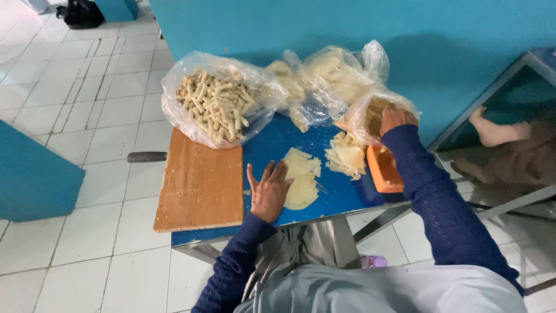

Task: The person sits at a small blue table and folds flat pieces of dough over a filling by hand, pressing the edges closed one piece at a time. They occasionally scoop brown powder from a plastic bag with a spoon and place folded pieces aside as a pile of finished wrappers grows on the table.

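My left hand (268, 191) lies flat with fingers spread on the blue table (272, 142), its fingertips touching thin pale dough sheets (302, 178) laid out in front of me. My right hand (395, 117) reaches into a clear plastic bag (362, 119) at the table's right side; its fingers are hidden inside the bag. A small heap of cut pale wrapper pieces (346, 155) sits just below that bag. An orange container (383, 169) rests under my right forearm.
A large plastic bag of rolled pale sticks (217, 105) stands at the back left. More clear bags (324, 78) sit against the blue wall. A wooden board (200, 184) covers the table's left part. A dark handle (146, 156) sticks out left. Another person's foot (492, 130) is at right.
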Demonstrator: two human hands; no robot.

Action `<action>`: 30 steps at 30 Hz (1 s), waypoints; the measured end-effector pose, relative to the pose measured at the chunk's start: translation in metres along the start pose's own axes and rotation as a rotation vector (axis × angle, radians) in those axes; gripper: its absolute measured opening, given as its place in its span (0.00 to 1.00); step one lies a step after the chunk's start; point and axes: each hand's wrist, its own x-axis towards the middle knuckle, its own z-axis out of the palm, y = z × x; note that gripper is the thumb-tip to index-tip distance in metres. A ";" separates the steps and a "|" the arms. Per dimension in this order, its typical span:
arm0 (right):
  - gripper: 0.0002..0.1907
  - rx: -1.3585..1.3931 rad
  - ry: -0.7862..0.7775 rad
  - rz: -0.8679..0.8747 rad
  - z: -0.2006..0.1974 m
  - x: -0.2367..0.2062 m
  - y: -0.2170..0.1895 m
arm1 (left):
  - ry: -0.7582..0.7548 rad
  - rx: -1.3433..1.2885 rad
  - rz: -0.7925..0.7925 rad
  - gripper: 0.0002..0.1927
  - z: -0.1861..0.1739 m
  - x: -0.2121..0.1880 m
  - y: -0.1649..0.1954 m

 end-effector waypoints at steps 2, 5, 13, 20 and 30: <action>0.18 0.007 0.005 0.050 0.002 0.002 -0.004 | 0.001 0.001 0.002 0.21 -0.001 0.001 0.000; 0.22 0.039 -0.021 0.112 -0.002 0.006 -0.008 | -0.001 -0.001 0.006 0.21 -0.002 0.000 0.000; 0.11 0.163 -0.052 0.093 -0.024 0.002 0.001 | 0.004 -0.014 0.006 0.21 -0.002 0.000 0.000; 0.05 0.244 0.020 -0.118 -0.017 -0.013 0.040 | 0.016 -0.017 0.020 0.21 0.001 -0.001 -0.003; 0.09 0.061 0.134 -0.263 -0.005 -0.055 0.056 | -0.007 -0.008 0.004 0.21 -0.001 -0.001 -0.003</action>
